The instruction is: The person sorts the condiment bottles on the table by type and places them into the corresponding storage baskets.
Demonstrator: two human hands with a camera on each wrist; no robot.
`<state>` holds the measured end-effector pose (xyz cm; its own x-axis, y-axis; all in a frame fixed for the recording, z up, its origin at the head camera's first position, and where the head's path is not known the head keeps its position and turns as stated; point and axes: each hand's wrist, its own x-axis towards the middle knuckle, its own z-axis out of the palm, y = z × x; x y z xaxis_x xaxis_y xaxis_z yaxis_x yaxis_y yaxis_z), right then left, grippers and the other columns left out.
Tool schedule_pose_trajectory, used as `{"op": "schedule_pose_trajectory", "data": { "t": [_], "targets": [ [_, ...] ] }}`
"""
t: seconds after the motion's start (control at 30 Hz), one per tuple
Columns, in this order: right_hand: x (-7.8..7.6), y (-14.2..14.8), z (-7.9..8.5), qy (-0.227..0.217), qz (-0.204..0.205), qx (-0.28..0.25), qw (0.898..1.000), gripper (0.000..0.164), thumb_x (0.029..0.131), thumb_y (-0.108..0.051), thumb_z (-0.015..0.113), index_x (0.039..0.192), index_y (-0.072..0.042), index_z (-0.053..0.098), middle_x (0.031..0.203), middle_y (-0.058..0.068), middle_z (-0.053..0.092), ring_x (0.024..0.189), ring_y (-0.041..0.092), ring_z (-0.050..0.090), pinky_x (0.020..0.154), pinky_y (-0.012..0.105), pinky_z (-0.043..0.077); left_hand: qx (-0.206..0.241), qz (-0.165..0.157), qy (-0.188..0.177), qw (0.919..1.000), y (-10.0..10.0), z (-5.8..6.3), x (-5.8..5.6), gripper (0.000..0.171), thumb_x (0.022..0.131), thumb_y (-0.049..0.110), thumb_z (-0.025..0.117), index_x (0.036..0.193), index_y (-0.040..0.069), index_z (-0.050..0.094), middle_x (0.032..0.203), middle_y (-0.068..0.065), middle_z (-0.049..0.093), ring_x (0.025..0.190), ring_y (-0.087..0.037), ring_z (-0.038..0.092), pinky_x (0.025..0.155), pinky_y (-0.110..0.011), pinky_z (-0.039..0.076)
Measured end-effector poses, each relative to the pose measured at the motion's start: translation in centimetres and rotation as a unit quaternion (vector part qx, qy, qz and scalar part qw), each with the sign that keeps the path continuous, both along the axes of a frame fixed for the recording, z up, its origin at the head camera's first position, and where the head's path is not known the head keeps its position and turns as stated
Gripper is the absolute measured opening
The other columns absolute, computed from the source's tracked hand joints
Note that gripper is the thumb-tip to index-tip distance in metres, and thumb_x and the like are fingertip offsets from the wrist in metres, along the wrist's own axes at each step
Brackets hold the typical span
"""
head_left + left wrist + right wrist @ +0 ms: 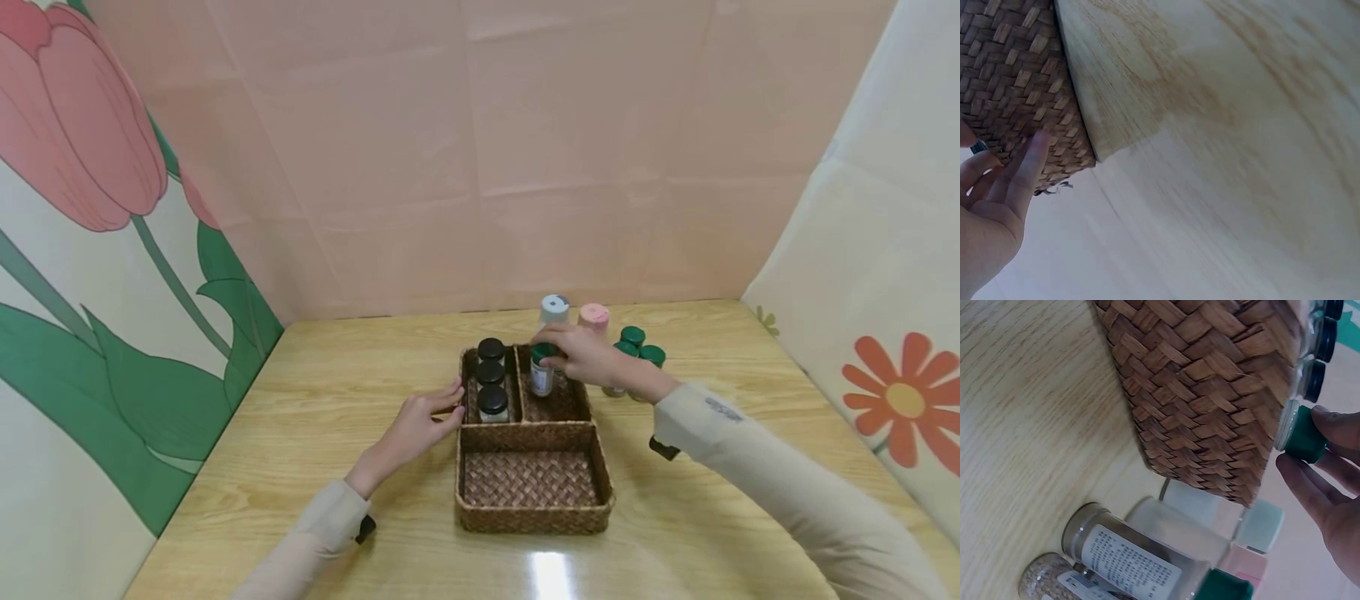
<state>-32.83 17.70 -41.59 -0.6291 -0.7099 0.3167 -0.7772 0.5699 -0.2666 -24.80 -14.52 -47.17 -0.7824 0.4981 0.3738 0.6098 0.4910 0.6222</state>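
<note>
Sleeves [787, 492] nearest; my right hand [585, 354] pinches green-capped jar [542, 382] up top, probably so it hangs upright; outstretched left hand [416, 427] presumably steadies basket [532, 521].

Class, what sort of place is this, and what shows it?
Possibly a staged tabletop set rather than a kitchen: a pink sheet rises behind the table, and a tulip print covers the left side.

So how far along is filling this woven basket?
Apparently done: three black-lidded jars stand in the back-left compartment.
In hand: the right hand holds a green-lidded jar at the back-right compartment; the left hand touches the basket's left side.
Probably left: three other green-lidded jars outside, perhaps also the pale blue container and pink container; the front compartment shows bare weave.
</note>
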Motion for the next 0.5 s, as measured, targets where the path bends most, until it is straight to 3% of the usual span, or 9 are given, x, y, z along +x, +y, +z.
{"op": "schedule_pose_trajectory", "data": {
  "t": [0.23,0.5],
  "targets": [
    [-0.3,-0.5,-0.9,0.001,0.008,-0.013,1.000,0.035,0.090,-0.007,0.073,0.122,0.003,0.065,0.119,0.013,0.063,0.098,0.023,0.065,0.076,0.039,0.056,-0.002,0.003,-0.010,0.9999,0.0,-0.1,0.0,0.039,0.101,0.017,0.058,0.132,-0.007,0.057,0.143,-0.019,0.048,0.032,0.002,0.020,0.037,-0.018,0.036],
    [-0.8,-1.0,-1.3,0.013,0.013,-0.016,1.000,0.035,0.091,-0.012,0.074,0.122,0.001,0.066,0.119,0.013,0.064,0.102,0.026,0.064,0.080,0.042,0.056,-0.003,0.006,-0.006,1.0000,0.0,-0.2,-0.1,0.039,0.101,0.016,0.058,0.132,-0.007,0.057,0.143,-0.019,0.048,0.031,0.001,0.020,0.037,-0.019,0.036]
  ]
}}
